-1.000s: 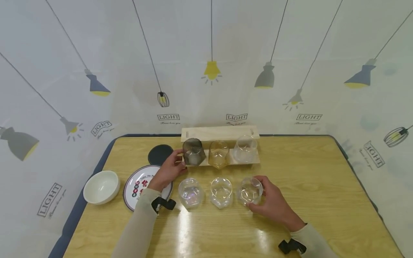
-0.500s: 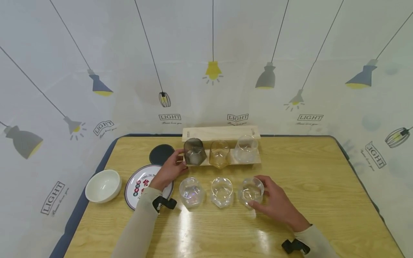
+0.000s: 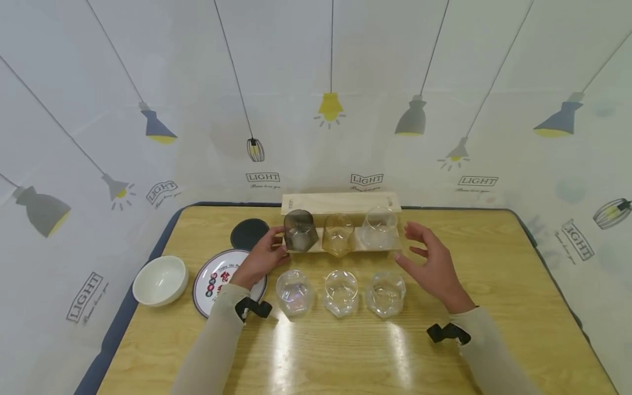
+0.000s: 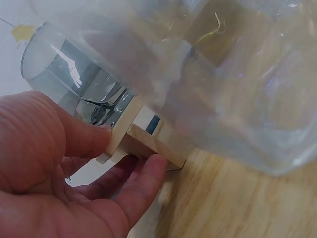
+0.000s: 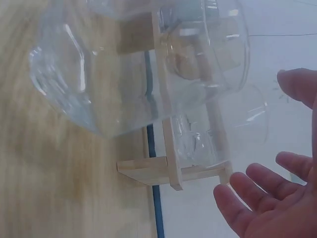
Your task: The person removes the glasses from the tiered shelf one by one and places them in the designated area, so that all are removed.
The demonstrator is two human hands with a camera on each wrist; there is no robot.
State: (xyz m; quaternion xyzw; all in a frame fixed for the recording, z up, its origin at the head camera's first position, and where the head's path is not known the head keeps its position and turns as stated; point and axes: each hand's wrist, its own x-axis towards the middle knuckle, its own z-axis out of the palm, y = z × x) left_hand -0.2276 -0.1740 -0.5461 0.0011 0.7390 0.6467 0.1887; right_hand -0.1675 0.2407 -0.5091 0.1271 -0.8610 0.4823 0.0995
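We see a pale wooden rack point(image 3: 340, 245) at the back of the shiny tabletop point(image 3: 494, 285). Our left hand point(image 3: 261, 258) has its fingers grasping the rack's left end by the smoky glass point(image 3: 299, 230). Our right hand point(image 3: 434, 263) hovers near the right end, fingers released.

Tight up here. My left hand point(image 3: 260, 258) grips the left end of the wooden rack point(image 3: 340, 202), hemmed in by the black coaster point(image 3: 248, 233) and the plate point(image 3: 217, 280). My right hand point(image 3: 430, 259) hovers spread beside the rack's right end, bare table point(image 3: 494, 285) all around it. Three clear glasses point(image 3: 340, 291) line up in front of the rack, blocking any straight reach between them. The white bowl point(image 3: 160, 280) sits well left, out of the way.
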